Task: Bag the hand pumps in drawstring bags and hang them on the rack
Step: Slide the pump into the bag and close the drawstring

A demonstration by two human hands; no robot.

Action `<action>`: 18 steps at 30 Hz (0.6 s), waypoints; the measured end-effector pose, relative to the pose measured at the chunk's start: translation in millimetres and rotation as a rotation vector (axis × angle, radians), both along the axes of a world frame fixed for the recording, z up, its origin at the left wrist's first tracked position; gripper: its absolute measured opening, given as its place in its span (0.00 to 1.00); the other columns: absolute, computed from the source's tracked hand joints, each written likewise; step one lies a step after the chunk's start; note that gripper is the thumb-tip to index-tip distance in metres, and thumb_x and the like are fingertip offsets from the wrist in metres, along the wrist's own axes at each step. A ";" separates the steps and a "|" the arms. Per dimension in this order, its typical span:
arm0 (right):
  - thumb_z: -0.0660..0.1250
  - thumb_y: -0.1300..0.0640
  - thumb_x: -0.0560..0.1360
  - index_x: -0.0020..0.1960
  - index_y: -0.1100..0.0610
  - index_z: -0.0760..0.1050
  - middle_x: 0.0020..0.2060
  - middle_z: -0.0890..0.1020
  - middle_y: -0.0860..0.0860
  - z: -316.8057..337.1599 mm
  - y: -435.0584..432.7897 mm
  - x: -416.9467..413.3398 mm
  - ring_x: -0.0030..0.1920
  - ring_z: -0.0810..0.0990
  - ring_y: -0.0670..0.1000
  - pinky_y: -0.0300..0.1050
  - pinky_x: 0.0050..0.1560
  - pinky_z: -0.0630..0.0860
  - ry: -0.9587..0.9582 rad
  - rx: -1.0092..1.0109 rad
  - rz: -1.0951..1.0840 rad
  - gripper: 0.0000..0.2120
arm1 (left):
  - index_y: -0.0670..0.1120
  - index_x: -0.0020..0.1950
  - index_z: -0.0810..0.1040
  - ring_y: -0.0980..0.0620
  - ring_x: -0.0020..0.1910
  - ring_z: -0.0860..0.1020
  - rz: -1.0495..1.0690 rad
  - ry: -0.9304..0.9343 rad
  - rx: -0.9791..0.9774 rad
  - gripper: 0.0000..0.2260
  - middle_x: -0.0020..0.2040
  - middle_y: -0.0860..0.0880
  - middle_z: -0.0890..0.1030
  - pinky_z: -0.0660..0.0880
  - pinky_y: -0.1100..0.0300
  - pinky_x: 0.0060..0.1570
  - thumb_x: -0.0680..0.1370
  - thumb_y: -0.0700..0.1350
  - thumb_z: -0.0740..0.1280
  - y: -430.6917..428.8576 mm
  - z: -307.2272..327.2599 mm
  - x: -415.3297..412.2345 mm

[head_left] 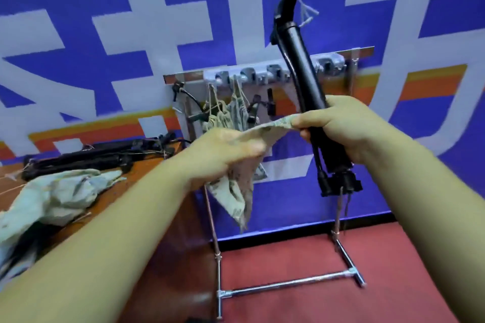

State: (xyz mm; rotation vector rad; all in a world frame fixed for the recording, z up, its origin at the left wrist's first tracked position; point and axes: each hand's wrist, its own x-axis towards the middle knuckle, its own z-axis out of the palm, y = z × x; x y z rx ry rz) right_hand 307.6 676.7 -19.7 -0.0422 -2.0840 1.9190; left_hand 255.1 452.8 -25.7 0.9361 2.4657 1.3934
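Nearest my camera, the left forearm (105,231) and the right forearm (425,191) reach up from the bottom corners of the view. The left hand (225,155) is motion-blurred, but I can see its fingers clenched on a bunch of pale printed cloth: a drawstring bag (241,191), most of which hangs limp below the fist. The bag's upper edge runs taut across to the right hand (338,128), where thumb and forefinger pinch it. The other fingers of that hand are wrapped around the barrel of a black hand pump (301,60).

The pump is held up in the air in front of the rack (262,73), outside the bag, tilted so that its handle leans left at the top. Its hose runs down the barrel and its head juts out below the fist. A bit of white string (307,13) dangles near the handle.

The rack is a chrome hook bar on a thin metal stand, planted on the red floor (341,257) just beside the end of the counter (147,173). On its left hooks hang bagged pumps (228,113), with black parts sticking out of the cloth. On the counter lie more black pumps (86,157), and nearer to me a heap of loose bags (52,196). A blue banner (78,8) with big white shapes covers the wall behind.
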 end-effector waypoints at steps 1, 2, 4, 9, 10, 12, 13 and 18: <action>0.76 0.65 0.70 0.40 0.58 0.77 0.28 0.82 0.49 -13.4 4.4 3.3 0.28 0.78 0.47 0.37 0.31 0.75 -0.034 0.005 -0.003 0.09 | 0.46 0.29 0.80 0.63 0.27 0.73 0.007 -0.016 -0.040 0.18 0.27 0.57 0.76 0.69 0.68 0.34 0.80 0.44 0.69 5.5 -10.6 2.9; 0.77 0.64 0.70 0.40 0.57 0.76 0.28 0.81 0.50 -28.0 8.1 5.2 0.29 0.78 0.48 0.39 0.32 0.75 -0.064 0.008 0.001 0.09 | 0.46 0.30 0.79 0.62 0.27 0.74 0.011 -0.037 -0.055 0.19 0.27 0.57 0.77 0.71 0.66 0.35 0.81 0.45 0.68 8.4 -24.2 -0.1; 0.77 0.64 0.70 0.41 0.58 0.77 0.30 0.81 0.52 -58.8 13.1 7.4 0.31 0.78 0.50 0.44 0.37 0.76 -0.101 -0.018 0.021 0.09 | 0.47 0.36 0.81 0.63 0.31 0.79 -0.002 -0.092 -0.066 0.16 0.30 0.58 0.81 0.73 0.69 0.37 0.83 0.48 0.65 11.8 -44.1 3.1; 0.78 0.63 0.68 0.55 0.67 0.74 0.41 0.80 0.55 -136.6 14.6 15.5 0.37 0.78 0.51 0.45 0.38 0.76 -0.186 -0.046 0.052 0.20 | 0.45 0.48 0.83 0.60 0.35 0.84 0.101 -0.438 0.235 0.14 0.37 0.53 0.86 0.78 0.69 0.33 0.84 0.48 0.60 9.1 -89.2 1.7; 0.78 0.63 0.69 0.57 0.64 0.74 0.45 0.81 0.54 -151.8 13.9 16.2 0.38 0.79 0.51 0.44 0.38 0.77 -0.207 -0.064 0.062 0.21 | 0.45 0.49 0.83 0.56 0.38 0.86 0.102 -0.510 0.295 0.13 0.41 0.50 0.87 0.81 0.65 0.36 0.83 0.50 0.62 7.3 -96.3 -2.0; 0.77 0.66 0.69 0.58 0.59 0.74 0.55 0.84 0.52 -179.3 11.0 13.8 0.40 0.80 0.51 0.42 0.38 0.79 -0.235 -0.129 0.107 0.21 | 0.44 0.50 0.87 0.44 0.48 0.86 0.106 -0.652 0.386 0.15 0.51 0.40 0.86 0.83 0.52 0.48 0.79 0.53 0.66 6.2 -106.1 -7.5; 0.77 0.67 0.67 0.56 0.58 0.74 0.57 0.84 0.53 -192.1 9.6 11.1 0.38 0.80 0.52 0.42 0.38 0.79 -0.236 -0.186 0.160 0.21 | 0.46 0.48 0.88 0.43 0.46 0.86 0.112 -0.699 0.423 0.14 0.50 0.40 0.86 0.83 0.50 0.48 0.78 0.53 0.66 7.2 -108.3 -9.5; 0.82 0.60 0.56 0.48 0.56 0.72 0.39 0.79 0.52 -228.0 2.9 1.2 0.30 0.75 0.50 0.42 0.34 0.77 -0.256 -0.519 0.473 0.26 | 0.49 0.63 0.82 0.43 0.49 0.85 0.115 -0.790 0.564 0.16 0.52 0.42 0.86 0.83 0.46 0.50 0.81 0.55 0.64 8.2 -117.2 -33.4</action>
